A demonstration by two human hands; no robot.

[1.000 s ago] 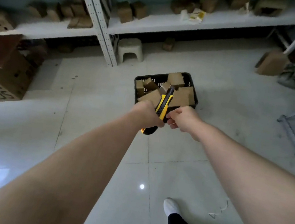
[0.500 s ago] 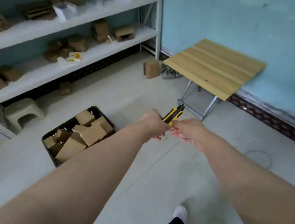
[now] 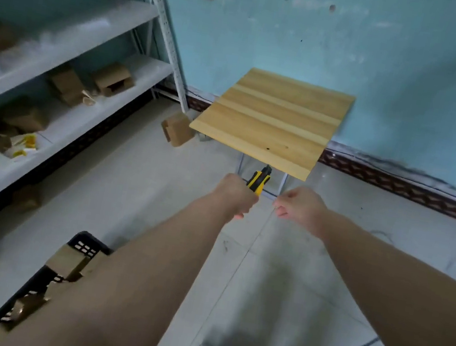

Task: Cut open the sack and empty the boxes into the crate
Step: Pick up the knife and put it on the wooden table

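Turquoise walls back a wooden desk (image 3: pixel 271 121) and shelves (image 3: pixel 60 102) of boxes. Left hand (image 3: pixel 234 193) grips a yellow knife (image 3: pixel 259 179); right hand (image 3: pixel 300 204), loosely curled and empty, hovers just beside. Crate (image 3: pixel 30 284) of boxes (image 3: pixel 67 262) sits lower left on the floor.

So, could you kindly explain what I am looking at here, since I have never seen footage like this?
There is no machine: a person wears a camera on the head, looking forward and down, so both bare arms stretch into view. The left hand is closed around a yellow-and-black utility knife. The right hand is loosely curled beside it and seems to hold nothing. Ahead stands a small table with a pale wooden top and nothing on it, against a blue wall. At lower left a black plastic crate holds brown cardboard boxes, partly hidden by the left arm. White metal shelving on the left carries more boxes. No sack is in view.
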